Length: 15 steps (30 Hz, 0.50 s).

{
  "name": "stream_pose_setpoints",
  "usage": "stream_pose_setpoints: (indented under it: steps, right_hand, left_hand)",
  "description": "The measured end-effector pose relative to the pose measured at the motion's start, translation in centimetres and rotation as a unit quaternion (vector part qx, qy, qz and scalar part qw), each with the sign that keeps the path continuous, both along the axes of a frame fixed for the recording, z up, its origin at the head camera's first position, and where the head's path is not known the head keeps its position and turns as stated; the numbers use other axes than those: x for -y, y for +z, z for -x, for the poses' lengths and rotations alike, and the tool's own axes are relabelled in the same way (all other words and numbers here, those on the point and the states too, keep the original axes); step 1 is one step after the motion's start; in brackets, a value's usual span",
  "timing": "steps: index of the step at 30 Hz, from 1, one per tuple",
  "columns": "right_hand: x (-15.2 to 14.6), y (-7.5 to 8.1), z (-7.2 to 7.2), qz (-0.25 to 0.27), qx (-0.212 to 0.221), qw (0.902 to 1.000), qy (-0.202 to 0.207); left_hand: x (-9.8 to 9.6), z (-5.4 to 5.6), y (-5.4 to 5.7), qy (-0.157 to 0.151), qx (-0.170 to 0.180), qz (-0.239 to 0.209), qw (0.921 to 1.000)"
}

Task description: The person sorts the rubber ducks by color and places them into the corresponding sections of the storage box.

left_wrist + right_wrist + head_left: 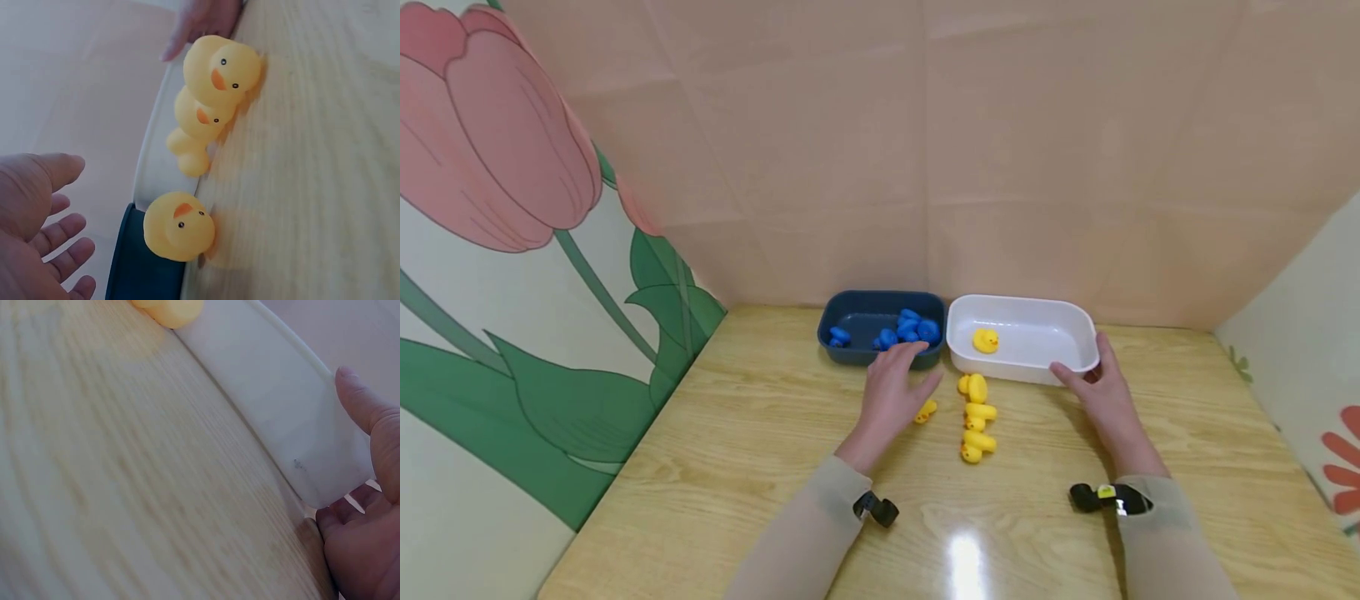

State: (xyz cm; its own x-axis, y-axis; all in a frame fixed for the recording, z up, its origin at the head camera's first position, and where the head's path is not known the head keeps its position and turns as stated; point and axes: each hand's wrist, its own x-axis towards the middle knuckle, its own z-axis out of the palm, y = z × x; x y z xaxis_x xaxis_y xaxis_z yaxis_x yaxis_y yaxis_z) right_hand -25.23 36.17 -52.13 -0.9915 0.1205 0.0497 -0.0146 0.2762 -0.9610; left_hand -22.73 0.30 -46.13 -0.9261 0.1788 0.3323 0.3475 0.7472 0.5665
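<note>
My left hand (pixel 891 392) hovers above the table by the front of a dark blue tray (pixel 842 354), its fingers loosely spread and holding nothing. Partly hidden beside it is a yellow rubber duck (pixel 927 411), also seen near the blue tray in the left wrist view (pixel 179 226). At the right front corner of a white tray (pixel 1022 371), my right hand (pixel 1101 396) holds on, thumb by the front rim and fingers round the end. Three more yellow ducks (pixel 979 443) lie in a column before the white tray. Inside it sits one yellow duck (pixel 985 340).
Several small blue ducks (pixel 928 331) lie in the dark blue tray, mostly on its right side. Both trays stand side by side against a beige cloth backdrop (pixel 1015 167). The wooden table (pixel 722 467) extends in front and to both sides.
</note>
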Motion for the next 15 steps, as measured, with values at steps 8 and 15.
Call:
stream_pose_setpoints:
  steps: [8, 15]
  right_hand:
    - [-0.2, -0.3, 0.1, 0.002, -0.005, 1.0, -0.001]
    - [0.0, -0.1, 0.1, 0.004, -0.006, 1.0, -0.001]
  left_hand:
    - [1.2, -1.4, -0.3, -0.017, 0.025, -0.005, 0.9995]
    - [2.0, -2.2, -0.7, -0.031, 0.042, -0.019, 0.9984]
